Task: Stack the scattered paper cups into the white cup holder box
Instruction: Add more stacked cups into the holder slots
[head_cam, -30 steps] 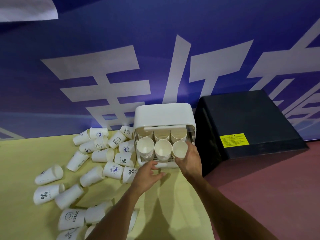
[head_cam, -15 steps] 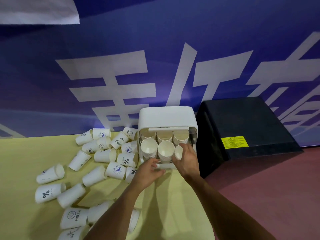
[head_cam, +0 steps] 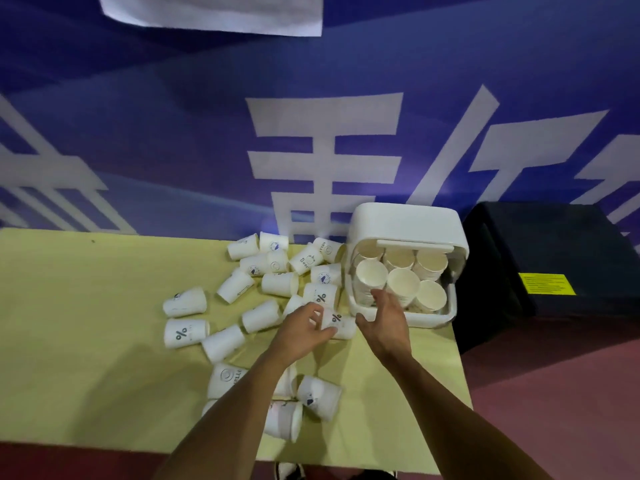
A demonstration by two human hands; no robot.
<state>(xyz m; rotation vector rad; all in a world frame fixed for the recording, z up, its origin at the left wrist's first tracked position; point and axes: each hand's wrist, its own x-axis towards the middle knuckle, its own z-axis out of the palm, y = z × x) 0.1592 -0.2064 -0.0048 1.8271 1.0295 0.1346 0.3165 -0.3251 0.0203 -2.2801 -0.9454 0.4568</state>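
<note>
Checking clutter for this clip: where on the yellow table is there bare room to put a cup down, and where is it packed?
Bare: the wide left part of the yellow table, left of the scattered paper cups, and the near right strip below the white cup holder box. Crowded: the cup pile left of the box, where the left hand grips a "%" cup beside the open right hand.

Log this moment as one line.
left hand: fingers closing on % cup | right hand: open, empty, beside box | loose cups remain
</note>
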